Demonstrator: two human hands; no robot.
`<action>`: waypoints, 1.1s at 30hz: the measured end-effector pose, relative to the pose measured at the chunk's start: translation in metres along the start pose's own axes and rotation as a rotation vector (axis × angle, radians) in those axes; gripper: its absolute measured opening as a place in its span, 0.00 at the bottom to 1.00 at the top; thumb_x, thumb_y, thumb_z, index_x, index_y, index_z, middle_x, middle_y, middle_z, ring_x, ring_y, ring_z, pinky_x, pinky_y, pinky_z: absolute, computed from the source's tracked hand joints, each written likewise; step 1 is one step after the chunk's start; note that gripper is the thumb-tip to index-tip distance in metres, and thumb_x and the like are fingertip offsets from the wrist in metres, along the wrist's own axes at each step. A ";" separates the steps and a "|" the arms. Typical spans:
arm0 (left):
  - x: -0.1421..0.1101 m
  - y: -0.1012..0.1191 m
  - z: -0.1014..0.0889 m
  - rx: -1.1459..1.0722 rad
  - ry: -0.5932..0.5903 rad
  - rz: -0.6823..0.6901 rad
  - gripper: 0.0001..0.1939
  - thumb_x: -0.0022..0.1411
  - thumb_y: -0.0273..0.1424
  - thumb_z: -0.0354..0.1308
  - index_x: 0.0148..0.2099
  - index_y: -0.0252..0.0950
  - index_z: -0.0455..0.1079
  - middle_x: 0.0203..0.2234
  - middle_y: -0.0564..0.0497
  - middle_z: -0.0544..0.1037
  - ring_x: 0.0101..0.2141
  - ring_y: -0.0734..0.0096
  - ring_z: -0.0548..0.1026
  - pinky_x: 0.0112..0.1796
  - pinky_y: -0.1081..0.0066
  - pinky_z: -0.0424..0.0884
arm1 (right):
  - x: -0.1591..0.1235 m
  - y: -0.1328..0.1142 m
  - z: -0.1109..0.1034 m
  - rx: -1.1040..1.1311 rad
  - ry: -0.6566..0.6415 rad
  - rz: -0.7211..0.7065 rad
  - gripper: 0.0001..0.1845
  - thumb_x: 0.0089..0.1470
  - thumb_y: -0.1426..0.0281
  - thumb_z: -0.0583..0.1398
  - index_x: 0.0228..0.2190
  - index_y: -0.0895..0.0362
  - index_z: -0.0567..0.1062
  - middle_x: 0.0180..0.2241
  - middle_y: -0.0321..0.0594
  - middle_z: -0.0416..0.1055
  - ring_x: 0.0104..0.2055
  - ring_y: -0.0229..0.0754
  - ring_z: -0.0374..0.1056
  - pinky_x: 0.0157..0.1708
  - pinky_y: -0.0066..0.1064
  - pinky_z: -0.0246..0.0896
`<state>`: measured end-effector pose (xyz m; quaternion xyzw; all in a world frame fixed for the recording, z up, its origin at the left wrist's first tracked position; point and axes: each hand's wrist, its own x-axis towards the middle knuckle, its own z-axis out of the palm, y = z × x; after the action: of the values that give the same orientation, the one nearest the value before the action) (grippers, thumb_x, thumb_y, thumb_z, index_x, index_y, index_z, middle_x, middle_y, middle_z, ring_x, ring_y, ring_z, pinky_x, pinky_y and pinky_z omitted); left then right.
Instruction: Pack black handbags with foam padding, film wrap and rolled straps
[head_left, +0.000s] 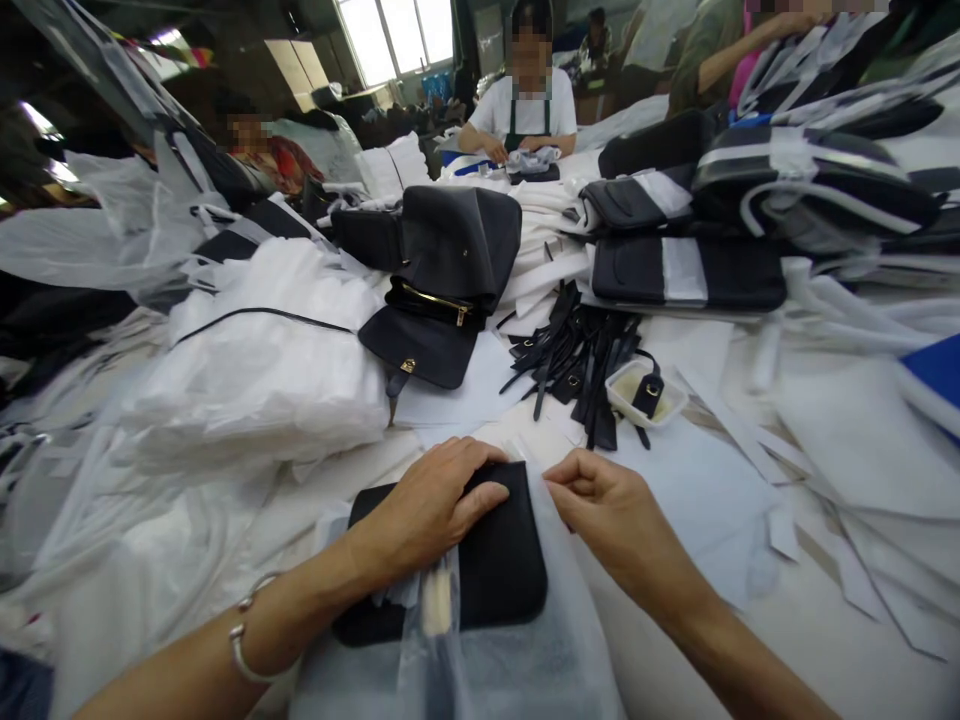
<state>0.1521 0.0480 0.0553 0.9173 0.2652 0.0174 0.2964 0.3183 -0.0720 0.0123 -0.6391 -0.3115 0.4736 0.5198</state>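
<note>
In front of me lies a black leather bag (506,565), with a strip of clear wrapping (431,650) across its middle. My left hand (442,490) holds it by the top, fingers over the far edge and thumb on its face. A frosted plastic bag (577,610) spreads under and around the leather bag; how far it covers the leather I cannot tell. My right hand (604,510) pinches the plastic bag's edge near the leather bag's top right corner. Beyond my hands an open black handbag (457,270) shows a gold zip and clasp.
A stack of white plastic bags (262,360) stands on the left. Black leather straps (566,350) lie by a small white dish (671,405) holding a buckled tab. Wrapped black bags (690,272) pile up at right. A co-worker in a white shirt (559,105) sits across.
</note>
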 end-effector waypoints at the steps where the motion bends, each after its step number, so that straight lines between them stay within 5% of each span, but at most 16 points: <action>1: 0.000 0.000 0.001 0.000 -0.003 0.001 0.12 0.68 0.33 0.52 0.52 0.40 0.68 0.46 0.50 0.75 0.47 0.64 0.71 0.51 0.63 0.66 | -0.001 0.001 0.005 -0.013 0.007 -0.035 0.10 0.49 0.64 0.63 0.24 0.57 0.72 0.22 0.36 0.73 0.25 0.37 0.67 0.23 0.25 0.57; 6: 0.004 0.006 -0.005 0.075 -0.033 0.134 0.19 0.69 0.34 0.50 0.60 0.41 0.63 0.54 0.47 0.71 0.53 0.62 0.68 0.55 0.59 0.65 | -0.001 -0.002 0.014 0.015 0.022 -0.097 0.07 0.50 0.67 0.61 0.25 0.58 0.75 0.24 0.35 0.74 0.27 0.38 0.68 0.26 0.25 0.60; 11: 0.020 0.023 -0.013 0.191 -0.228 0.519 0.24 0.68 0.34 0.53 0.64 0.44 0.58 0.60 0.46 0.65 0.60 0.60 0.63 0.61 0.55 0.55 | -0.009 -0.008 -0.018 -0.064 -0.107 -0.161 0.10 0.52 0.68 0.59 0.32 0.57 0.81 0.36 0.37 0.78 0.41 0.43 0.71 0.42 0.31 0.63; 15: 0.029 0.025 -0.006 0.229 -0.314 0.597 0.17 0.70 0.37 0.50 0.57 0.41 0.67 0.49 0.46 0.73 0.52 0.62 0.69 0.57 0.57 0.58 | -0.044 -0.001 -0.050 -0.162 0.038 0.024 0.10 0.50 0.65 0.63 0.33 0.57 0.81 0.30 0.37 0.77 0.33 0.40 0.70 0.34 0.28 0.63; 18: 0.031 0.022 0.002 0.243 -0.312 0.645 0.15 0.71 0.39 0.47 0.47 0.38 0.72 0.43 0.47 0.75 0.50 0.63 0.69 0.59 0.57 0.54 | -0.080 0.011 -0.059 -0.153 -0.095 0.190 0.11 0.49 0.62 0.65 0.30 0.56 0.81 0.26 0.37 0.75 0.29 0.38 0.67 0.28 0.26 0.60; 27: 0.032 0.015 0.022 0.351 -0.233 0.801 0.20 0.69 0.46 0.48 0.36 0.37 0.71 0.37 0.49 0.77 0.49 0.63 0.71 0.63 0.54 0.48 | -0.128 0.041 -0.006 -0.142 -0.270 0.334 0.11 0.40 0.72 0.67 0.30 0.55 0.76 0.19 0.28 0.64 0.22 0.32 0.56 0.20 0.22 0.47; 29: 0.030 0.016 0.025 0.365 -0.208 0.823 0.21 0.68 0.47 0.47 0.37 0.37 0.72 0.38 0.48 0.77 0.49 0.63 0.72 0.63 0.54 0.47 | -0.132 0.051 0.002 -0.129 -0.246 0.347 0.10 0.43 0.68 0.65 0.32 0.55 0.75 0.20 0.29 0.67 0.20 0.32 0.56 0.18 0.23 0.49; 33: 0.024 0.022 0.007 0.368 -0.123 0.795 0.20 0.68 0.45 0.51 0.47 0.35 0.72 0.50 0.43 0.74 0.54 0.62 0.69 0.63 0.55 0.51 | -0.144 0.078 0.007 -0.092 -0.050 0.338 0.26 0.44 0.53 0.65 0.42 0.54 0.71 0.21 0.32 0.70 0.16 0.37 0.61 0.16 0.27 0.58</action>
<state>0.1840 0.0412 0.0584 0.9849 -0.1276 0.0280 0.1134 0.2523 -0.2187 -0.0223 -0.6934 -0.2339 0.5554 0.3951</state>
